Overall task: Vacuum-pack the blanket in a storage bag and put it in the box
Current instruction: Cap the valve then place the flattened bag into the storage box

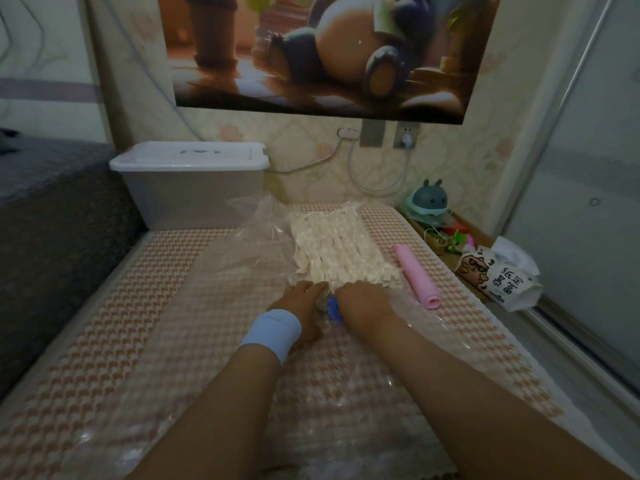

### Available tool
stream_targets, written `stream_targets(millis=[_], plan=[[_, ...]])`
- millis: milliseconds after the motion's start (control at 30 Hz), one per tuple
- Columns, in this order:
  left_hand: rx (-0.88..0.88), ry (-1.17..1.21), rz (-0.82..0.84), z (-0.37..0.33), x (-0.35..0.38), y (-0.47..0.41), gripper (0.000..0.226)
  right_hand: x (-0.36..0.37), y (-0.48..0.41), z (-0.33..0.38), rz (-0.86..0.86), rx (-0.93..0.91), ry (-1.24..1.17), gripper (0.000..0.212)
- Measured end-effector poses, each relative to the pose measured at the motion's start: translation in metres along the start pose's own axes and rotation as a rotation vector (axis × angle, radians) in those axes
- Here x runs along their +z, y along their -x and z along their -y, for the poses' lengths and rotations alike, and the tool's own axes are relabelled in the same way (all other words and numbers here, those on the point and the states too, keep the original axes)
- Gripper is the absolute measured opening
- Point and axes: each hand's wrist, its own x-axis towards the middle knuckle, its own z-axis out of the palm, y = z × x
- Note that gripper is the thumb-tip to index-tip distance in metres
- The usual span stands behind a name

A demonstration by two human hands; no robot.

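A cream blanket [337, 247], wrinkled and compressed, lies inside a clear storage bag [221, 271] spread over the patterned mat. A blue valve [333, 308] on the bag shows between my hands. My left hand [303, 306], with a light blue wristband, rests on the bag just left of the valve. My right hand [363, 301] presses on the bag at the blanket's near edge, right of the valve. A grey box [194, 192] with a white lid [188, 155] shut on it stands at the back left.
A pink tube-shaped pump [415, 277] lies on the mat right of the blanket. A tissue pack [498, 275] and a small teal toy [429, 200] sit by the right wall. A grey bed [52, 209] rises at left. Cables hang from wall sockets [405, 136].
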Motion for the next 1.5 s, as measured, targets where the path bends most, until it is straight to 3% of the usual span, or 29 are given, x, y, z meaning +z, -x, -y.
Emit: stream_targets(millis=[200,333,400,467,600,700,767,867,967,1033,1100,1200,1267,1400,1500], plan=[[-0.002,-0.049,0.039,0.001,-0.003,0.001,0.099,-0.006,-0.002,0.002,0.066,0.025,-0.052,0.028],[-0.018,-0.084,0.039,-0.004,-0.017,0.007,0.103,-0.02,0.011,-0.011,0.062,-0.021,-0.138,0.043],[-0.021,-0.103,0.026,-0.012,-0.027,0.017,0.095,-0.028,0.027,-0.019,0.081,-0.052,-0.194,0.049],[-0.002,-0.117,0.02,-0.023,-0.037,0.031,0.074,-0.036,0.047,-0.026,0.123,-0.084,-0.242,0.057],[0.058,-0.138,0.155,-0.058,-0.052,0.071,0.042,-0.044,0.085,-0.038,0.364,-0.126,-0.332,0.102],[0.063,-0.112,0.351,-0.074,-0.045,0.091,0.037,-0.04,0.111,-0.039,0.567,-0.159,-0.294,0.141],[0.045,-0.089,0.437,-0.08,-0.04,0.103,0.043,-0.035,0.128,-0.036,0.612,-0.184,-0.209,0.146],[0.033,-0.15,0.474,-0.084,-0.032,0.115,0.073,-0.031,0.14,-0.031,0.537,-0.192,-0.179,0.129],[0.039,-0.2,0.489,-0.088,-0.027,0.121,0.097,-0.039,0.138,-0.034,0.478,-0.177,-0.249,0.078],[0.036,-0.266,0.493,-0.091,-0.026,0.125,0.097,-0.05,0.135,-0.04,0.443,-0.19,-0.237,0.051],[0.05,-0.322,0.449,-0.092,-0.031,0.126,0.074,-0.062,0.131,-0.045,0.359,-0.197,-0.257,0.033],[0.088,-0.321,0.241,-0.09,-0.056,0.12,0.029,-0.077,0.12,-0.053,0.135,-0.148,-0.131,0.025],[0.062,-0.291,0.116,-0.083,-0.081,0.111,0.028,-0.09,0.109,-0.056,0.0,-0.102,0.104,0.019],[-0.039,-0.295,-0.22,-0.064,-0.118,0.094,0.029,-0.122,0.1,-0.065,0.056,0.109,0.202,0.025],[-0.095,-0.311,-0.35,-0.054,-0.127,0.081,0.026,-0.123,0.092,-0.078,-0.306,0.208,0.247,0.03]])
